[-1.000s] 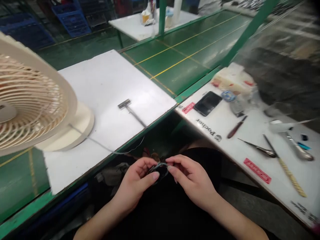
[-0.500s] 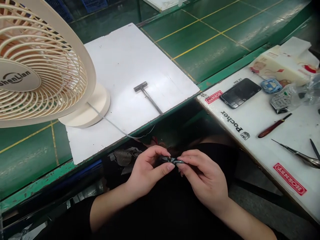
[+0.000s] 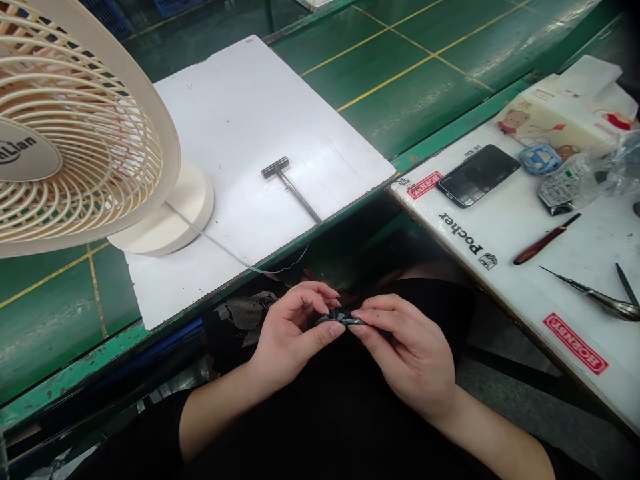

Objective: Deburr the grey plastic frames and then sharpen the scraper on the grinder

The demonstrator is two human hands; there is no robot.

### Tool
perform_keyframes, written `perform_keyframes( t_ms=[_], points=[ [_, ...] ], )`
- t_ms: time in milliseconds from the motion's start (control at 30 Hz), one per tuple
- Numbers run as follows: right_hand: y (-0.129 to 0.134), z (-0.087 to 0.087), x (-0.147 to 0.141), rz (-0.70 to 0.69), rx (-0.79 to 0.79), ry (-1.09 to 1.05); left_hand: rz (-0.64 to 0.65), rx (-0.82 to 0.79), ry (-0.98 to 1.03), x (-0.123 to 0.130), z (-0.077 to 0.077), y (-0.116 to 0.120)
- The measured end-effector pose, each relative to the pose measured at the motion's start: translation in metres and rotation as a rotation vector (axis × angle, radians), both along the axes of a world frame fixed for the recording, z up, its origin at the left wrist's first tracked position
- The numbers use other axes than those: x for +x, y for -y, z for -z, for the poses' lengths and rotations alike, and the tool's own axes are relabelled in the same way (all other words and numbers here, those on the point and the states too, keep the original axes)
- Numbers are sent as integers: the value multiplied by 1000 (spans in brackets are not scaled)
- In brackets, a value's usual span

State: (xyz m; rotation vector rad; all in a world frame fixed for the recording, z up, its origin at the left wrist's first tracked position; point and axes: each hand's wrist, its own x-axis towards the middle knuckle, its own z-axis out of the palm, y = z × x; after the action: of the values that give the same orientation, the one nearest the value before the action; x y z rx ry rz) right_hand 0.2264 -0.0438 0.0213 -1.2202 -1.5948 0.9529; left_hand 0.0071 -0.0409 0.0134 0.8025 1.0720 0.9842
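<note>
Green counter (image 3: pixel 370 73), marked with yellow lines: carries a white board (image 3: pixel 225 120). On the board: a cream fan (image 3: pixel 100 140), standing on its round base, and a metal hammer (image 3: pixel 295 191), handle towards the near edge.

White counter (image 3: pixel 520 293), right: printed lettering and red labels; bears a phone (image 3: pixel 479 175), tissue box (image 3: pixel 555 113), red-handled tool (image 3: pixel 540 247) and pointed metal tool (image 3: pixel 605 302).

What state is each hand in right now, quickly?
Left hand: closed, holding one side of a small dark object; exactly what it is cannot be told.
Right hand: closed, pinching the same object's other side.
</note>
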Motion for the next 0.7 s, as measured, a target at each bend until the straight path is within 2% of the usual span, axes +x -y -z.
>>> perform_keyframes(
  t_ms=[100,233,300,433,700],
  points=[
    [-4,1,2,79,-156,-30,48,-110,91,-1,0,0],
    [-10,11,5,168,-574,-224,135,-408,282,-1,-3,-3],
    [-11,17,5,168,-679,-307,155,-471,302,0,-4,-5],
    [-11,22,3,133,-734,-386,160,-525,305,1,-3,-8],
    [-13,20,1,145,-782,-484,139,-551,317,3,3,-9]
  ],
)
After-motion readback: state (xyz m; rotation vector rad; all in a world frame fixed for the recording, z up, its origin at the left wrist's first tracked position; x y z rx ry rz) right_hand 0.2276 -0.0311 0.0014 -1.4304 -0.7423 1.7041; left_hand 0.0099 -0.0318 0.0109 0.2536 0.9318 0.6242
